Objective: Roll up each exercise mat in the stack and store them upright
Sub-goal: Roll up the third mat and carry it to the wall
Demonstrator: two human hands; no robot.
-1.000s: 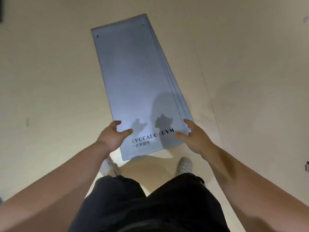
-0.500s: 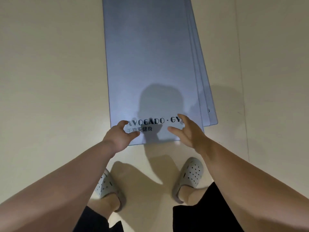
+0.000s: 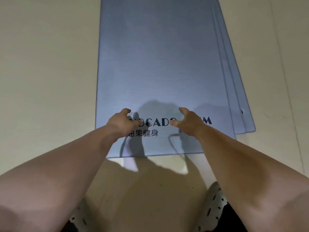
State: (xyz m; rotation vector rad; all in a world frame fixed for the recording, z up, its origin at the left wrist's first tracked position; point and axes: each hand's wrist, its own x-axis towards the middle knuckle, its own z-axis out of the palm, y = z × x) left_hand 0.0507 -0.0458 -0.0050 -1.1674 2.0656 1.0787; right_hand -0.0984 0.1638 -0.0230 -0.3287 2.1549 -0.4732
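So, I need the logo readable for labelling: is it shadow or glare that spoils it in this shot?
Head view: mostly neither; the left hand and right hand cover several letters on the top mat. Head view: the hands' shadows darken the mat beyond and below them, yet the uncovered letters are legible. Head view: only a small pale patch beside the left hand, plus slight overall softness.

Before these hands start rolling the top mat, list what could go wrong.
1. The left hand and right hand are poised over the logo of the top mat, beyond its near edge; a roll begun there may start loose.
2. The lower mats fan out on the right and could drag along.
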